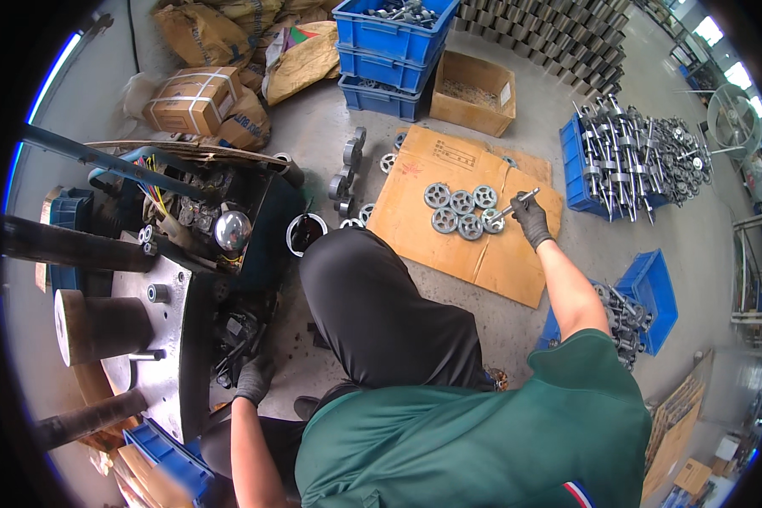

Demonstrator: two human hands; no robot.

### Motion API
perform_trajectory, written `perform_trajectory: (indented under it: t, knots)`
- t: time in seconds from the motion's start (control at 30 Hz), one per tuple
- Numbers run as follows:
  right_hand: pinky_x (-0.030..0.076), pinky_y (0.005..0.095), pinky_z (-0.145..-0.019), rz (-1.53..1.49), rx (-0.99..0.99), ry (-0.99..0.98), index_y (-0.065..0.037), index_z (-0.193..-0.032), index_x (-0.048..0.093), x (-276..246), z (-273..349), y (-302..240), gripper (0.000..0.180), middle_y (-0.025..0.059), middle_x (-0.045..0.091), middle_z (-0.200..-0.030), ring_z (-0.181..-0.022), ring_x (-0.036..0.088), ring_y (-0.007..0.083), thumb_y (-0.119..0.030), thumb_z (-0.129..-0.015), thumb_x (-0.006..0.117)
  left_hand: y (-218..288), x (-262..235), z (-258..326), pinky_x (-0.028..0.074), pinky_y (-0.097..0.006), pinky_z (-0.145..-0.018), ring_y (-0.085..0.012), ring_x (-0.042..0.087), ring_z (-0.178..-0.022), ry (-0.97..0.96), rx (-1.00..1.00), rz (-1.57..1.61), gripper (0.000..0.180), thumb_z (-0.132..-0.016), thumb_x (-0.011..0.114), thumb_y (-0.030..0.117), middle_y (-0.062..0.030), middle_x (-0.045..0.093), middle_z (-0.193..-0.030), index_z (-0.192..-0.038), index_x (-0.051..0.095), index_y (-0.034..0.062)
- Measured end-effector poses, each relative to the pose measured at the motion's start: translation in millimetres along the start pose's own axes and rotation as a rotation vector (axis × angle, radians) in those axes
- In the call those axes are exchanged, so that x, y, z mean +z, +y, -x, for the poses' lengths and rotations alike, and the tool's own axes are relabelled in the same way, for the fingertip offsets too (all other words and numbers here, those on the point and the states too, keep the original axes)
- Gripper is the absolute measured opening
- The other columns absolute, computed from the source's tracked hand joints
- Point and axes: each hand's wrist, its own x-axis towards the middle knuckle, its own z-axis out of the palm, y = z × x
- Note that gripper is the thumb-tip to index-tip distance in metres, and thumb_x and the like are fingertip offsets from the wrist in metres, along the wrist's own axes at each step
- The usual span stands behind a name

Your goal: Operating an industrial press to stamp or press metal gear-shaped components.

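Note:
My right hand point(531, 220), in a dark grey glove, is closed around a slim metal shaft point(508, 208). The shaft's lower end meets a spoked metal wheel point(493, 222) at the right of a small group; whether it sits in the wheel's hub I cannot tell. More such wheels, among them one at the group's left end point(437, 196), lie flat in two rows on a cardboard sheet point(516, 271). My left hand point(255, 378), gloved alike, is low beside the machine, near dark parts point(239, 334) under its metal plate; its fingers blend into them.
A press-like machine with thick columns point(102, 326) stands at my left. Stacked blue crates point(389, 72) and an open carton point(474, 93) are ahead. At right are a blue bin of shafts point(577, 165), another blue bin point(652, 292) and a fan point(733, 117).

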Motion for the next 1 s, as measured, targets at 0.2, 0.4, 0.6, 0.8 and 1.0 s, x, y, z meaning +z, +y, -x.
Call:
perform_trajectory:
  t: [0.2,0.4,0.6,0.8,1.0]
  knots:
    - [0.054,0.0358,-0.103,0.441,0.051,-0.097,-0.002,-0.154,0.054,29.2,-15.4,33.3,0.089,0.0143,0.075,-0.117,-0.113,0.071,0.0237,-0.049,-0.086,0.09,14.9,-9.6,16.3,0.056,-0.053,-0.094,-0.0484,0.071,-0.109,-0.006,-0.053,-0.016,0.031,-0.095,0.073,0.025,-0.0266,0.076,-0.113,-0.117,0.076,0.0046]
    - [0.049,0.0464,-0.116,0.714,0.238,-0.013,-0.014,-0.158,0.056,69.7,-12.3,25.6,0.084,0.0258,0.063,-0.15,-0.133,0.065,0.0396,-0.054,-0.089,0.078,37.8,-17.2,26.1,0.055,-0.055,-0.095,-0.0475,0.071,-0.109,-0.013,-0.11,-0.068,0.034,-0.096,0.071,0.031,-0.0264,0.076,-0.112,-0.117,0.076,0.0046]
    - [0.057,0.043,-0.102,0.485,0.123,-0.032,-0.014,-0.158,0.056,75.8,-40.8,64.7,0.068,0.0232,0.071,-0.139,-0.121,0.073,0.0349,-0.029,-0.092,0.067,61.3,-35.5,32.2,0.055,-0.054,-0.098,-0.0449,0.07,-0.114,-0.069,-0.206,-0.091,0.041,-0.098,0.069,0.04,-0.0242,0.075,-0.119,-0.123,0.075,0.0082]
    - [0.054,0.0475,-0.107,0.876,0.048,-0.217,-0.018,-0.157,0.054,74.6,-44.6,-13.6,0.066,0.0281,0.068,-0.137,-0.127,0.068,0.0425,-0.019,-0.093,0.066,92.0,-57.4,45.8,0.056,-0.052,-0.098,-0.043,0.071,-0.114,0.142,-0.023,0.121,0.04,-0.099,0.071,0.037,-0.0221,0.075,-0.119,-0.126,0.074,0.0077]
    - [0.054,0.0536,-0.104,1.25,-0.423,-0.155,-0.008,-0.142,0.058,99.6,-18.2,-174.2,0.055,0.0245,0.068,-0.125,-0.121,0.068,0.0449,-0.026,-0.092,0.074,102.3,-57.9,47.8,0.056,-0.051,-0.095,-0.0426,0.071,-0.11,0.127,0.047,0.02,0.032,-0.098,0.072,0.032,-0.0209,0.075,-0.115,-0.12,0.076,0.0088]
